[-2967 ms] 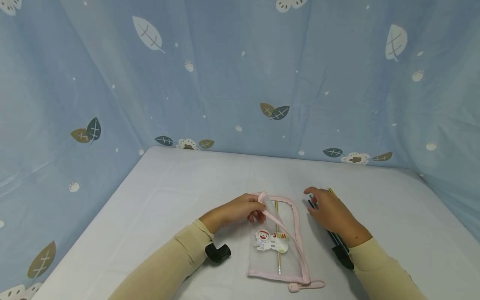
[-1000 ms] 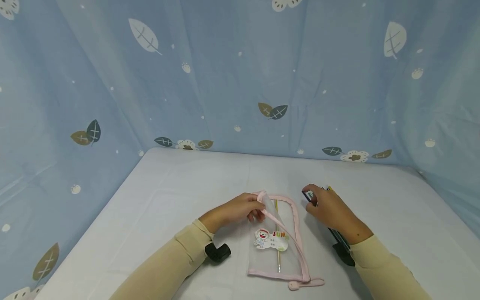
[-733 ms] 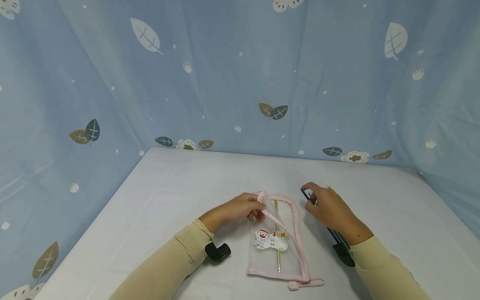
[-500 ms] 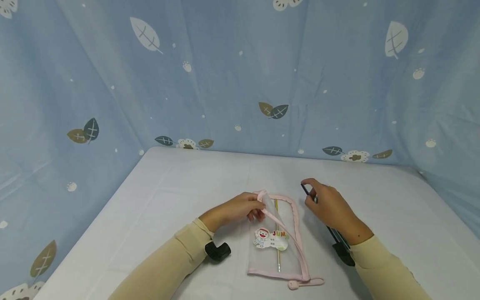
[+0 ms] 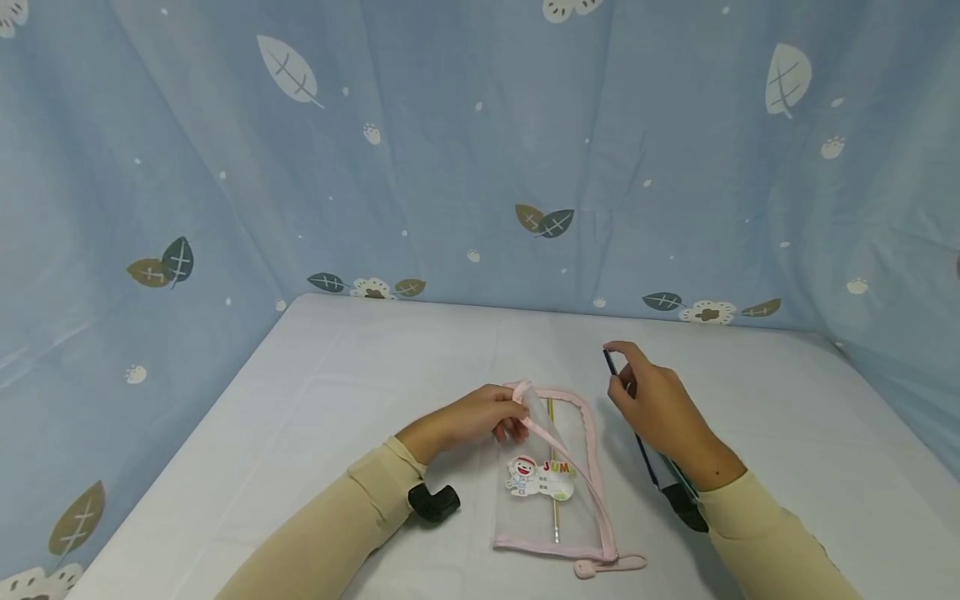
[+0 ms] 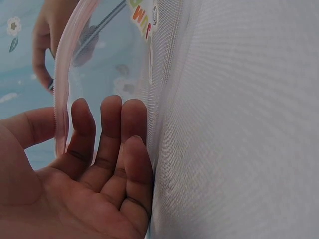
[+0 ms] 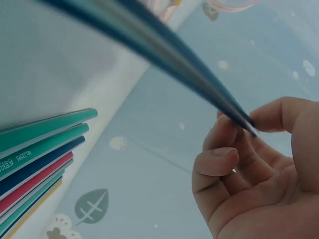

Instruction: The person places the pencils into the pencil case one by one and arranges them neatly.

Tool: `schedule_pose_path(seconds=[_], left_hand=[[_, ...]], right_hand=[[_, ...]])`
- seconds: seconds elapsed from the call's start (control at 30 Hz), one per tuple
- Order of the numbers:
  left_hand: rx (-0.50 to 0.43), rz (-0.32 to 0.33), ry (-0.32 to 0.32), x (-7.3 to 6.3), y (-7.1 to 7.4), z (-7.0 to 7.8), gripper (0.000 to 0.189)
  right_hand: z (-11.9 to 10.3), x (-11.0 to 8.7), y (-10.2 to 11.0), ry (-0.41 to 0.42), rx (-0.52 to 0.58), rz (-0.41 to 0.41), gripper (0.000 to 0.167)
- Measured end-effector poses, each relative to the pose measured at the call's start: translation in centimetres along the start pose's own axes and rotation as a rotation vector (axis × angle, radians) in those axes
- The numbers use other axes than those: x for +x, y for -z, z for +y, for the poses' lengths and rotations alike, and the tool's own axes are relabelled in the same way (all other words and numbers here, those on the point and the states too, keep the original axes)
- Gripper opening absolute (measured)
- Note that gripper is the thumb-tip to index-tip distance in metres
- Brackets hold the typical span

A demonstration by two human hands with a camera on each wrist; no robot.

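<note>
My left hand (image 5: 486,414) pinches the pink-trimmed edge of a see-through mesh pencil pouch (image 5: 517,525) between thumb and forefinger, lifting its top layer. One pencil (image 5: 557,521) with a yellowish shaft lies inside, behind a cartoon label (image 5: 540,477). To the pouch's right, my right hand (image 5: 663,408) holds a dark blue pencil (image 5: 611,362) by thumb and fingertips. In the right wrist view this pencil (image 7: 199,82) slants across, its far end out of frame. Several pencils (image 7: 47,127), green, blue, red and yellow, lie side by side below it; the head view mostly hides them behind the hand.
A pink zip pull (image 5: 609,567) sticks out at the pouch's near right corner. Black wrist mounts (image 5: 435,504) sit at both sleeves. The white table (image 5: 360,367) is backed by a blue curtain (image 5: 465,150) with leaf prints.
My right hand, low over the row of pencils three seconds ago, has taken hold of the dark blue pencil and raised it up and away. My left hand keeps its place on the pouch edge.
</note>
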State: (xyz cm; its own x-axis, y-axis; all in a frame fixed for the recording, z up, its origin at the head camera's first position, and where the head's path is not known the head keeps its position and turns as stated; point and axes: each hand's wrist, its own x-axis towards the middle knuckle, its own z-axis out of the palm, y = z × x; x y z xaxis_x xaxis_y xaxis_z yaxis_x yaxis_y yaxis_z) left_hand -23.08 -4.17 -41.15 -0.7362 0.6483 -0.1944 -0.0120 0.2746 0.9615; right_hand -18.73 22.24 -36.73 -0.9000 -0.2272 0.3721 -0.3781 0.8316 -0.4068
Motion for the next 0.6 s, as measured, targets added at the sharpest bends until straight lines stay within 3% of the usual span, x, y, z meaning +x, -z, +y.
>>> schedule_pose_path(seconds=[0.43, 0.6], left_hand=[[0.008, 0.0, -0.007, -0.35, -0.13, 0.36, 0.02], [0.004, -0.002, -0.005, -0.34, -0.17, 0.28, 0.02]], right_hand=[[-0.03, 0.02, -0.07, 0.009, 0.054, 0.178, 0.046], [-0.06, 0.04, -0.05, -0.008, 0.096, 0.204, 0.048]])
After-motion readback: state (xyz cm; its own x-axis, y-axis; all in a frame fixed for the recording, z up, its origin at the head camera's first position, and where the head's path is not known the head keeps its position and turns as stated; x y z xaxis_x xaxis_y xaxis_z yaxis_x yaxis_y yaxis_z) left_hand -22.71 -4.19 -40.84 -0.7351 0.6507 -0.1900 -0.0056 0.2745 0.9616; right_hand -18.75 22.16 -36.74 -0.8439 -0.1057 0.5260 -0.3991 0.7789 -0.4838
